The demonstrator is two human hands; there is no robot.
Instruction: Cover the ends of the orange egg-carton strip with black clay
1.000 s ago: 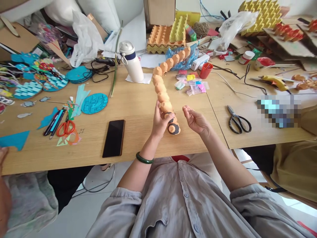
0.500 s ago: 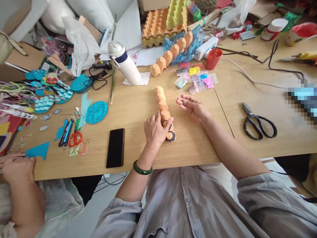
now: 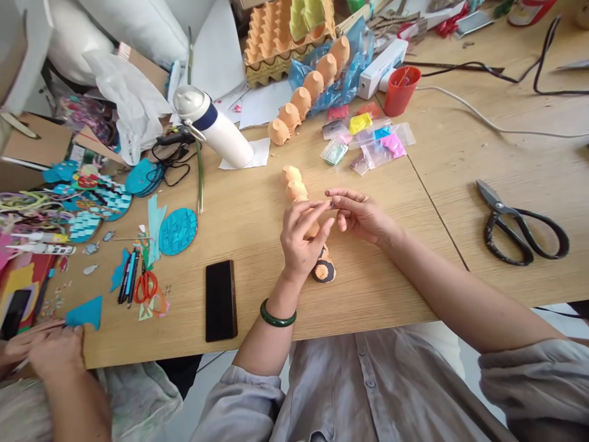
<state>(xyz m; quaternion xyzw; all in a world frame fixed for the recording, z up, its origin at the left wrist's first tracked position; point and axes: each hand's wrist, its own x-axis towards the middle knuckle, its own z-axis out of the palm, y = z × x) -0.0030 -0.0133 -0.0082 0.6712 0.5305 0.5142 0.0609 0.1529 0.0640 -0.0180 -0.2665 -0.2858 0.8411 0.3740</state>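
A strip of orange egg-carton cups (image 3: 295, 189) lies on the table in front of me, its middle hidden behind my left hand (image 3: 299, 242). The cup nearest me has a dark ring (image 3: 324, 272) around its top. My left hand hovers over the strip with thumb and fingers apart, wearing a green bangle. Its forefinger reaches to the fingertips of my right hand (image 3: 361, 216), just right of the strip. Between the fingers of my right hand is a small dark lump (image 3: 332, 203), mostly covered. Small bags of coloured clay (image 3: 361, 124) lie beyond.
A black phone (image 3: 221, 301) lies left of my hands; black-handled scissors (image 3: 518, 224) lie right. Behind stand a white bottle (image 3: 221, 132), a red cup (image 3: 402, 92), another cup strip (image 3: 301, 101) and egg trays (image 3: 271, 37). A co-worker's hands (image 3: 53, 350) rest at the left edge.
My left hand has lifted off the cup strip and turned towards my right hand, so their fingertips now meet. The camera view has shifted nearer the table.
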